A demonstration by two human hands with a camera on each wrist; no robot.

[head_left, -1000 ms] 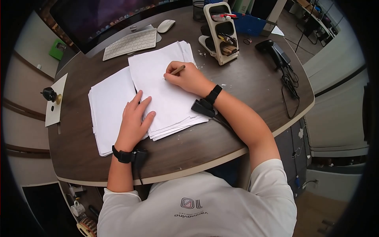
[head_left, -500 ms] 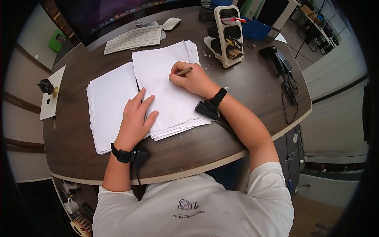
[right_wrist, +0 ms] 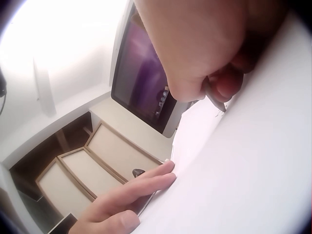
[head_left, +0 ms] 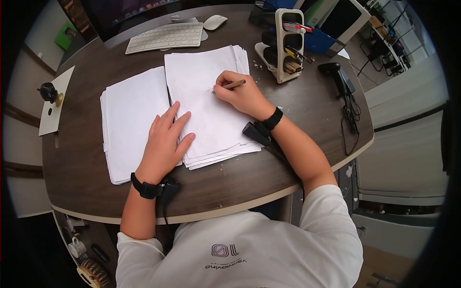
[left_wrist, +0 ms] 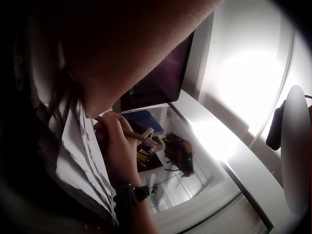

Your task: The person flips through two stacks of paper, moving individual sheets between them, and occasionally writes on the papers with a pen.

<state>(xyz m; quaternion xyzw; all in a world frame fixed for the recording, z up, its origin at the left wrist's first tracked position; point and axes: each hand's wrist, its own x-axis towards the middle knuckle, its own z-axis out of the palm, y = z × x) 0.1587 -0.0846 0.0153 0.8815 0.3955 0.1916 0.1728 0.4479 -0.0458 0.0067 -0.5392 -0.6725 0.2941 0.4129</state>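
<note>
In the head view my right hand (head_left: 240, 93) pinches a slim brown pencil (head_left: 235, 84) between thumb and fingers. Its tip is at the top sheet of the right paper stack (head_left: 192, 72), beside a few small dark marks (head_left: 210, 90). The right wrist view shows the pencil's dark tip (right_wrist: 215, 101) close over those marks. My left hand (head_left: 163, 141) lies flat with fingers spread, across the inner edges of both stacks. Under its outer side is the left paper stack (head_left: 132, 105). Black straps with small cameras circle both wrists.
A keyboard (head_left: 165, 37), a mouse (head_left: 214, 22) and a monitor (head_left: 144, 14) stand at the back. Right of the papers is a white pen holder (head_left: 279, 57) with pens and pencils. A black corded handheld device (head_left: 338, 79) lies at the right, a black-knobbed object (head_left: 49, 92) at the left.
The right hand has moved slightly right across the sheet, and more small marks show beside the pencil tip. The left hand stays in place on the stacks. The head view has shifted a little.
</note>
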